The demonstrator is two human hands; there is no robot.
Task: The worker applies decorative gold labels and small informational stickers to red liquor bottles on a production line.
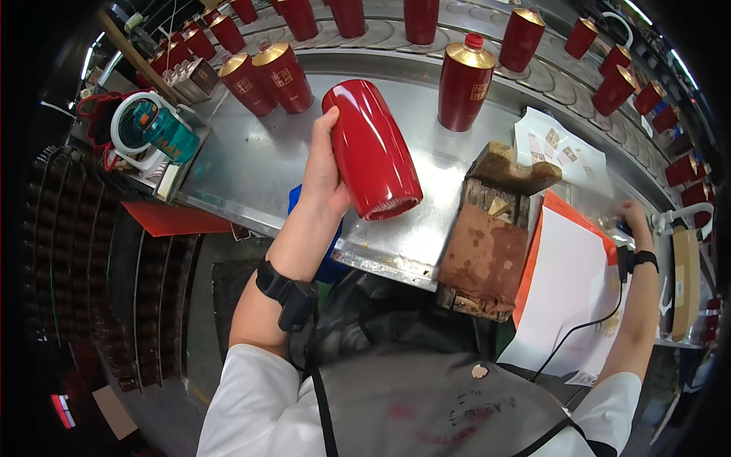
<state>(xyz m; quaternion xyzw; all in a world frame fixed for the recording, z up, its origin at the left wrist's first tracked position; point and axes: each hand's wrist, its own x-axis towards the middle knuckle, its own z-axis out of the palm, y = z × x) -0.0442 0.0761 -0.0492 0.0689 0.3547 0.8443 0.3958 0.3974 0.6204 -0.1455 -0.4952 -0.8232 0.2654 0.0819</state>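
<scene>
My left hand (324,171) grips a glossy red bottle (370,148), held tilted with its base toward me above the steel table (251,167). My right hand (633,219) reaches far to the right, over white sheets (567,282) near an orange sheet edge; its fingers rest at a small object I cannot make out. A stained wooden block (487,251) stands between my two hands at the table's front edge. Both wrists wear black bands.
Red bottles with gold shoulders (464,84) stand on the table and along a curved conveyor (548,76) behind it. A small white fan (148,129) sits at left, sticker sheets (560,148) at right, a red tray (171,219) below the table edge.
</scene>
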